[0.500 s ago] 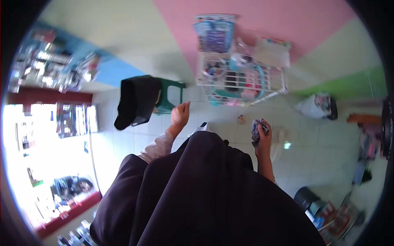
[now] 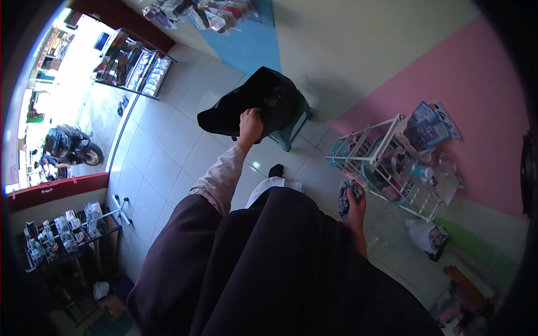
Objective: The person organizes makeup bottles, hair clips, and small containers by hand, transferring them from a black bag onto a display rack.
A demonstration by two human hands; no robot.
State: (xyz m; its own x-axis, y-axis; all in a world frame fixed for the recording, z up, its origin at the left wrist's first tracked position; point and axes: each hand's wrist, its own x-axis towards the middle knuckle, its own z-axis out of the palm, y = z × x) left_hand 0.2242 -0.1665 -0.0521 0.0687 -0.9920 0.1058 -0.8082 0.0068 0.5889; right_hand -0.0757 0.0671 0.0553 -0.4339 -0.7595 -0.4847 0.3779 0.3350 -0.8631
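A black motorcycle-like panel rests on a green plastic stool ahead. My left hand is at the near edge of the black panel, its fingers curled; whether they grip the edge is hard to make out. On the right, my right hand is closed around a crumpled grey cloth, held just beside a white wire rack. Dark fabric of my clothing covers the lower middle of the view.
The rack holds baskets and packets against a pink wall. A bag lies on the floor at the right. Glass-topped display shelving stands lower left. Through the doorway, a motorcycle is parked outside.
The view has turned toward the doorway side. My left hand, earlier beside the stool and apart from the black panel, is now at the panel's edge. My right hand still holds the cloth.
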